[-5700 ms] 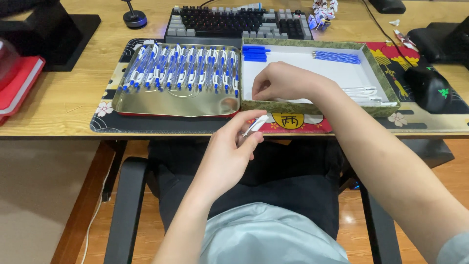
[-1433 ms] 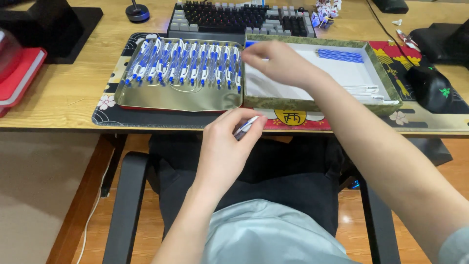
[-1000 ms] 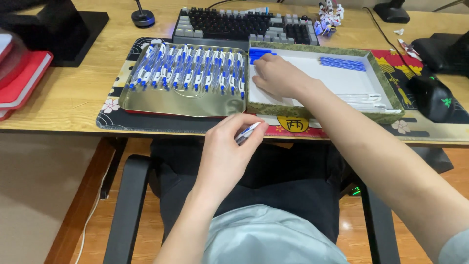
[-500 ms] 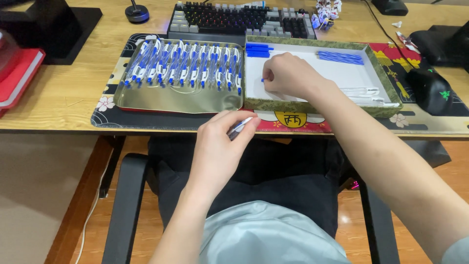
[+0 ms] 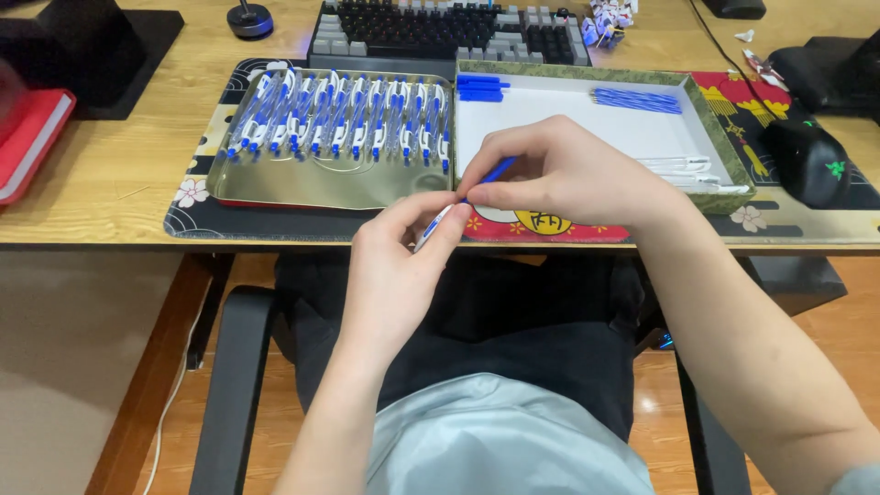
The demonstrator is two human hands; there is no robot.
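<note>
Left hand: fingers curled shut round a slim white pen barrel of smooth plastic, pinched between thumb and fingertips just in front of the desk edge, its upper end tilted up and to the right. Right hand: thumb and forefinger closed on a thin blue refill, a narrow straight rod, held slanting with its lower end meeting the top of the barrel; the remaining fingers are folded loosely over it. Both hands sit together over the near edge of the wooden desk, above the person's lap. Metal tray: shallow, rectangular, dull gold sheen, rounded corners; carries a row of finished white-and-blue pens laid side by side along its far half, the near half bare. Cardboard box lid: rectangular, white inside with a green patterned rim, just to the right of the tray and touching it; holds a small stack of blue caps or short parts at its far left corner, a bundle of blue refills at far right, and several white barrels along the right side. Both containers rest on a dark printed desk mat. Mechanical keyboard, dark and grey keys, behind them. Black mouse, matte, at right. Red book at left edge.
</note>
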